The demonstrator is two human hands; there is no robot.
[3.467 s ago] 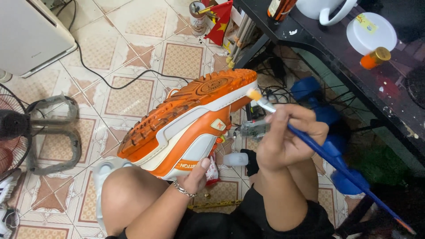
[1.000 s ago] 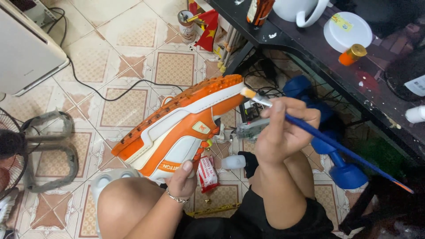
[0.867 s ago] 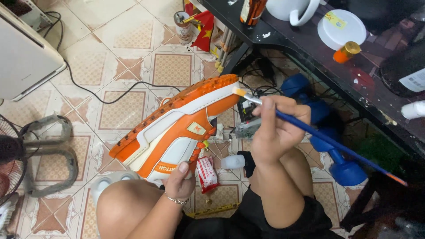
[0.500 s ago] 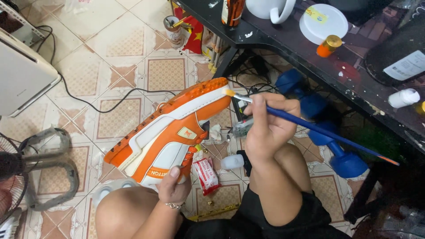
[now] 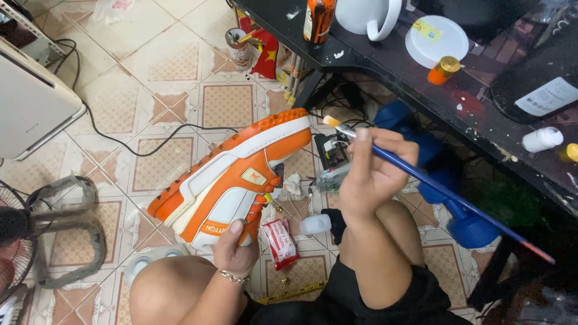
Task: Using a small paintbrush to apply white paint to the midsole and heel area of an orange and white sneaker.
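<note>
The left hand (image 5: 236,253) grips the orange shoe (image 5: 232,174) at its heel; the right hand (image 5: 373,171) pinches a blue paintbrush (image 5: 445,192), tip beside the toe. Beyond the hands, a can (image 5: 239,48) holding sticks stands on the floor, and a white mug (image 5: 367,15) on the desk (image 5: 481,114).

Floor (image 5: 174,66): patterned tiles, beige and brown. On it lie a black cable (image 5: 129,144), a white appliance (image 5: 33,102) at the left edge, a grey fan base (image 5: 66,235), a red-and-white packet (image 5: 281,242), a tin (image 5: 239,48) holding sticks, and blue dumbbells (image 5: 463,210) under the table.

Table (image 5: 385,66): dark top, paint-spattered. On it stand a white mug (image 5: 367,17), a white lid (image 5: 436,39), an orange bottle (image 5: 444,69), a brown can (image 5: 317,18) and a small white bottle (image 5: 542,138).
</note>
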